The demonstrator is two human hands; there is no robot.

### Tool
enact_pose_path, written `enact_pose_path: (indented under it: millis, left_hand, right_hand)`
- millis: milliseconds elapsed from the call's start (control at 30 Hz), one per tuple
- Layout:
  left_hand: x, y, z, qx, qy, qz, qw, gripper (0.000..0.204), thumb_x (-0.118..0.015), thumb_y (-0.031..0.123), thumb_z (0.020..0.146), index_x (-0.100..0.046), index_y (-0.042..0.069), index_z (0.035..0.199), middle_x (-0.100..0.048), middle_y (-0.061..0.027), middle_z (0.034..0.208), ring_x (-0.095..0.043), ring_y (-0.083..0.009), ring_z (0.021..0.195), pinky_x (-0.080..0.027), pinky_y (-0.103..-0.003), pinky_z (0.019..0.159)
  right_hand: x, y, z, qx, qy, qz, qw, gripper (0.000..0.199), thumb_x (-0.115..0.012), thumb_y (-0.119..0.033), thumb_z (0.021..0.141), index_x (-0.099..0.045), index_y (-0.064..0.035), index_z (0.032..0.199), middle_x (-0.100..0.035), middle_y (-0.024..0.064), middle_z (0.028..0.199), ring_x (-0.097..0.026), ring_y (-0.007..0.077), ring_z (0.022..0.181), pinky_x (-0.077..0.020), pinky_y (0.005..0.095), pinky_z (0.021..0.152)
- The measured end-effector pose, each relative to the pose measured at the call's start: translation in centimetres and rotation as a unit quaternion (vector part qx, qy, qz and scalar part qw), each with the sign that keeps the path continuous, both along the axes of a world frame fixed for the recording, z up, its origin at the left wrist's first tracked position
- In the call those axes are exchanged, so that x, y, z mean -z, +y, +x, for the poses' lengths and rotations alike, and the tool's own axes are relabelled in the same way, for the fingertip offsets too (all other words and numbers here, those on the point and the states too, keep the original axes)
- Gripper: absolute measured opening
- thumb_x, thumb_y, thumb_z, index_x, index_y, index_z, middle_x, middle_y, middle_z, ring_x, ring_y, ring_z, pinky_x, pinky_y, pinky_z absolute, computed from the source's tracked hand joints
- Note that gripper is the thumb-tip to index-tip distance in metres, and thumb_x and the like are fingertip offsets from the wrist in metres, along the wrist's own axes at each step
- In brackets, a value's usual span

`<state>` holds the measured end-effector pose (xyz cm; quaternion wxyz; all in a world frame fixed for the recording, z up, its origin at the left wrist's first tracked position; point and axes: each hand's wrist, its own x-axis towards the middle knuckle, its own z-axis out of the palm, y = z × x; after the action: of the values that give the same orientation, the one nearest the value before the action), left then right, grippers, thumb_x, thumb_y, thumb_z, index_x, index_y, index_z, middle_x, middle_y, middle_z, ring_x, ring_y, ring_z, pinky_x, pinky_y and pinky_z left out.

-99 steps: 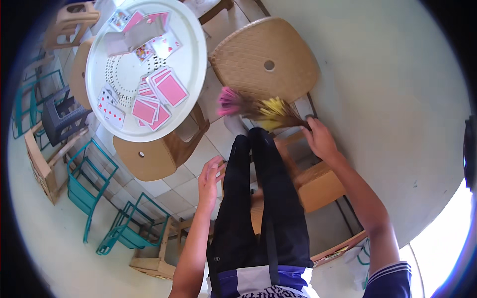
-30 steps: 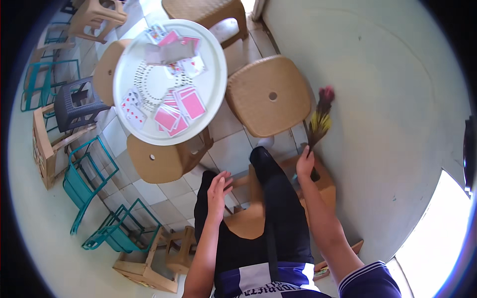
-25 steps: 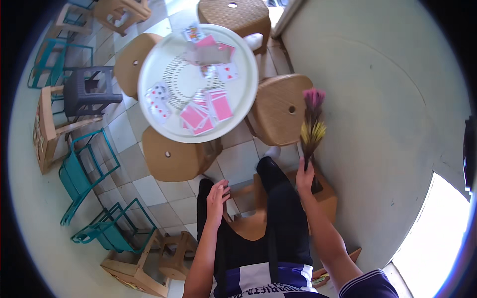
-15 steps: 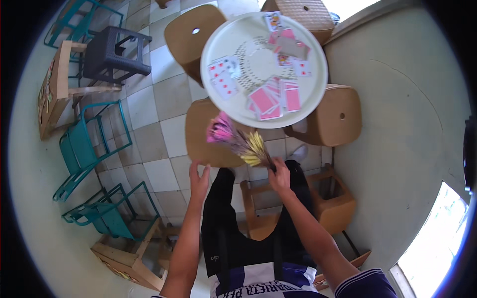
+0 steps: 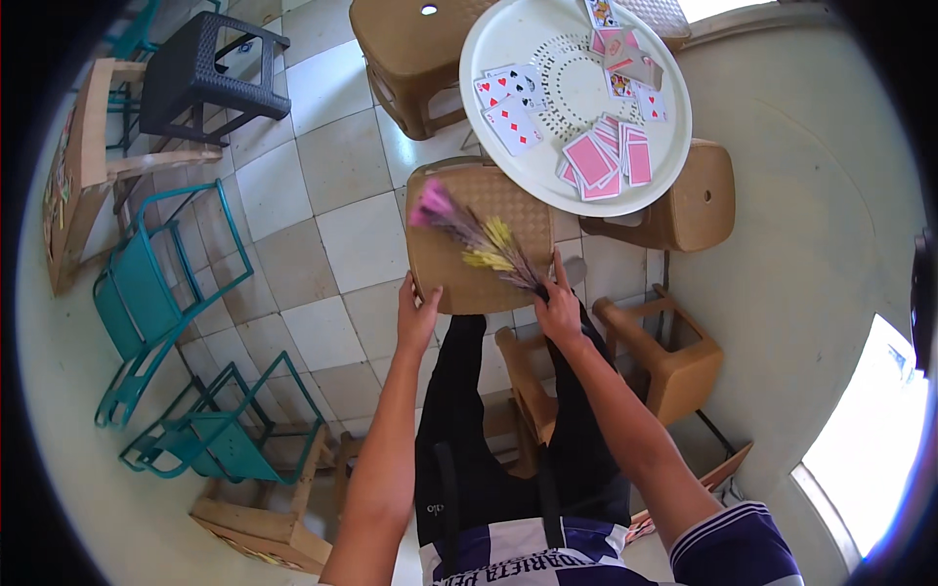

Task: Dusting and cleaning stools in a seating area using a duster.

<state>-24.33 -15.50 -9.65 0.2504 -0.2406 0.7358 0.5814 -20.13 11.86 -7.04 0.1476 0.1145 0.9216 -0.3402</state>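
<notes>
Two changes show in the head view: the flowers have swung from beside the wall to over the brown stool, and the left hand has reached it, bringing the work to that seat. Half curled, that hand grips the near left corner; the right hand closes round the stems, index finger straight at the near right corner.

Through my feed, the left hand grips the brown stool at near left; the right hand holds flowers over it.
</notes>
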Motion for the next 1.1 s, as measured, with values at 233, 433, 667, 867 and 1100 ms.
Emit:
enact_pose_path:
  millis: [233,433,667,867,1100]
  left_hand:
    - [0.6,-1.5,3.3,-0.076,-0.076,0.077,0.991,0.071,-0.066,0.019,0.092,-0.03,-0.002,0.149,-0.052,-0.0147,0.134,-0.051,-0.0242,0.126,-0.04,-0.032,0.103]
    - [0.3,-1.5,3.2,-0.071,-0.058,0.065,0.994,0.068,-0.064,0.016,0.093,-0.031,-0.001,0.149,-0.052,-0.0143,0.135,-0.051,-0.0242,0.126,-0.039,-0.032,0.105]
    - [-1.0,-2.6,2.9,-0.08,-0.073,0.113,0.988,0.067,-0.066,0.016,0.092,-0.035,-0.002,0.148,-0.045,-0.0159,0.145,-0.045,-0.0277,0.133,-0.04,-0.036,0.107]
    - [-0.9,-3.9,4.5,-0.051,-0.078,0.111,0.99,0.075,-0.066,0.015,0.091,-0.025,0.001,0.153,-0.037,-0.0146,0.153,-0.041,-0.0292,0.137,-0.037,-0.037,0.11]
    - [-3.0,-7.2,5.4,0.011,-0.048,0.067,0.997,0.077,-0.059,0.022,0.096,-0.014,0.006,0.157,-0.028,-0.0146,0.159,-0.039,-0.0301,0.14,-0.033,-0.037,0.113]
  right_hand:
    - [-1.1,-0.5,-2.0,0.0,-0.007,-0.035,0.999,0.069,-0.062,-0.004,0.075,-0.055,-0.0304,0.139,-0.021,0.0205,0.159,-0.064,0.0449,0.093,-0.0552,0.0475,0.074]
    - [-1.7,-0.8,-3.5,-0.035,-0.037,-0.036,0.998,0.072,-0.062,-0.003,0.075,-0.054,-0.032,0.14,-0.018,0.0186,0.161,-0.063,0.0452,0.097,-0.0561,0.0473,0.078]
    - [-1.3,-1.4,-3.1,-0.043,-0.026,-0.035,0.998,0.074,-0.064,-0.003,0.075,-0.052,-0.0345,0.141,-0.018,0.0183,0.161,-0.063,0.0455,0.099,-0.0561,0.0485,0.078]
    - [-0.4,-1.9,-2.9,-0.028,-0.036,-0.013,0.999,0.049,-0.066,-0.009,0.081,-0.061,-0.0181,0.128,-0.036,0.0224,0.148,-0.064,0.0458,0.09,-0.0541,0.0508,0.076]
    - [1.2,-7.9,4.7,0.123,0.137,0.117,0.976,0.02,-0.052,-0.016,0.099,-0.054,0.0029,0.094,-0.054,0.0212,0.101,-0.055,0.0418,0.091,-0.0466,0.0472,0.077]
